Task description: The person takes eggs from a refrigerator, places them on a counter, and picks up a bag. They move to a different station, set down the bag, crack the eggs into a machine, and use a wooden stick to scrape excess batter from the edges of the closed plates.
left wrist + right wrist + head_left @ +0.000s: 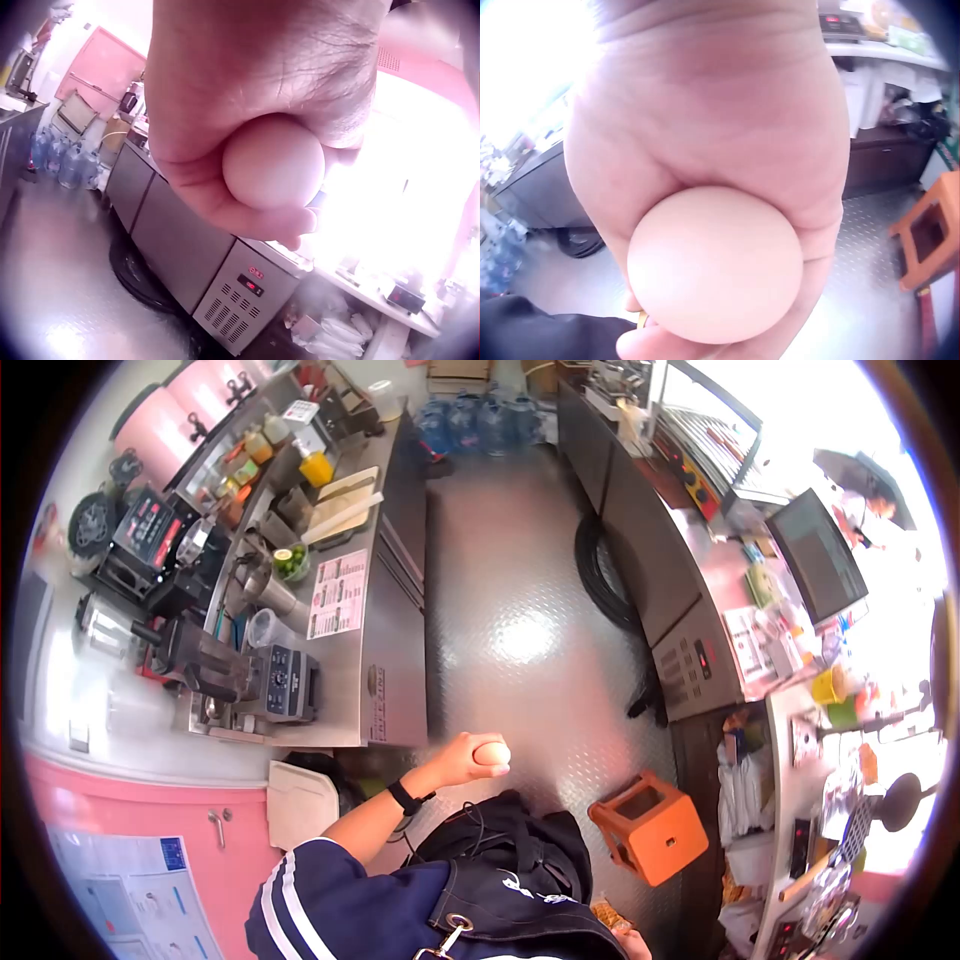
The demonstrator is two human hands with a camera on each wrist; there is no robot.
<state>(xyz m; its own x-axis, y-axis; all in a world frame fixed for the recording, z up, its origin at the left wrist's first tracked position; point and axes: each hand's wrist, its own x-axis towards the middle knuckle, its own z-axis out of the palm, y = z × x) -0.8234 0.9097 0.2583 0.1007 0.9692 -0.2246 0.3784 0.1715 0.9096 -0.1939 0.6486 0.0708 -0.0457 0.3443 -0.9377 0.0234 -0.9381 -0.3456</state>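
Note:
In the head view my left hand [460, 758] is held out over the floor with its fingers curled round a pale egg [491, 754]. Up close in the left wrist view, that egg's smooth end shows between the thumb and the fingers. A second pale egg [715, 264] is gripped in my right hand [712, 127], fingers wrapped under and beside it in the right wrist view. Only a small part of the right hand shows at the bottom edge of the head view, where its egg is hidden. A yellowish patterned item [606, 914] appears next to it.
An orange stool [655, 830] stands on the metal floor [520, 690] to the right. A steel counter [340, 690] with a blender [285, 685] is on the left. Along the right run steel cabinets [640, 560], a coiled black hose [600, 575] and a cluttered shelf [785, 800].

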